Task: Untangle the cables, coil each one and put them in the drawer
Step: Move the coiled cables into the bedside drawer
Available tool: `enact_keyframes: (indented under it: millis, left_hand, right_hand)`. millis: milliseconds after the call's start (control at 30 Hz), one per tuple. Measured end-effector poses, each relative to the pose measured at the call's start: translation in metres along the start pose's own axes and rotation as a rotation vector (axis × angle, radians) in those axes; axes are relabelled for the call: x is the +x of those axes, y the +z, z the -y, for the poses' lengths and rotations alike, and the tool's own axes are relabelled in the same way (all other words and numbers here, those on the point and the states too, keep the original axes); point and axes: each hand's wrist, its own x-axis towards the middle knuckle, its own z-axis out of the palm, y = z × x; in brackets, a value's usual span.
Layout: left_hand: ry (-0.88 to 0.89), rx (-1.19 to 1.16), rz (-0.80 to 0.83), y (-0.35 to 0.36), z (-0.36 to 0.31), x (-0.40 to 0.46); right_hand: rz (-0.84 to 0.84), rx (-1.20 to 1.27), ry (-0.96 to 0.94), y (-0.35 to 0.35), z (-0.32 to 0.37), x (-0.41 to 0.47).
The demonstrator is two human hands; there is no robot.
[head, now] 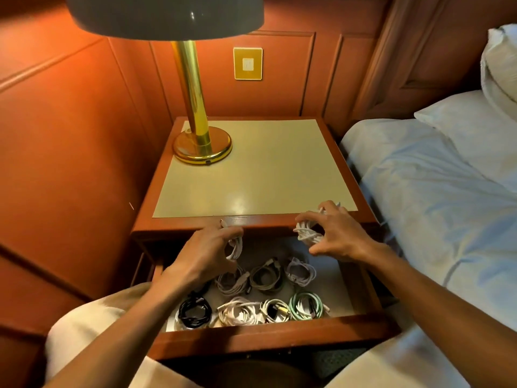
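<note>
Over the open drawer (268, 336), both hands hold coiled white cables: the left hand (205, 254) curled round one coil (235, 247), the right hand (338, 233) round another (306, 232). Below lie coils, black (194, 310), white, grey, green (305, 305); the left wrist hides some.

Tall brass lamp (195, 130) with a round base, standing on the far left corner of the cream-topped wooden counter (265, 169). Grey domed lampshade (165, 15) overhead, above the lamp's stem. Square brass wall plate (248, 63) with a white switch, set in the red-brown panelled wall (70, 121) behind the lamp and to its right. Bed with pale blue-white rumpled sheet (433, 197) well to the lamp's right, beside the counter. White pillows (498, 88) stacked at the bed's far end.
</note>
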Motion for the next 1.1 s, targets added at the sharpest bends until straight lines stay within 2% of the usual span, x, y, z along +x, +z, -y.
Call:
enact_keyframes:
  millis: [133, 333, 433, 600, 800, 967, 1100]
  left_hand:
    - [-0.067, -0.027, 0.091, 0.034, 0.005, -0.033]
    - [-0.104, -0.079, 0.237, 0.061, 0.008, -0.051]
    - [-0.095, -0.107, 0.238, 0.063, 0.010, -0.049]
    - [-0.124, -0.174, 0.269, 0.075, 0.008, -0.047]
    - [-0.129, -0.225, 0.240, 0.081, 0.012, -0.048]
    - [-0.118, -0.206, 0.279, 0.081, 0.013, -0.046]
    - [-0.119, -0.146, 0.311, 0.082, 0.014, -0.041]
  right_hand:
    - [-0.032, 0.069, -0.008, 0.044, -0.002, -0.040]
    - [0.047, 0.098, 0.098, 0.094, -0.014, -0.072]
    - [0.051, 0.102, 0.125, 0.098, -0.018, -0.072]
    - [0.111, 0.298, 0.176, 0.106, -0.022, -0.072]
    - [0.161, 0.368, 0.187, 0.111, -0.025, -0.070]
    - [0.178, 0.387, 0.198, 0.113, -0.028, -0.069]
    - [0.125, 0.398, 0.201, 0.112, -0.028, -0.069]
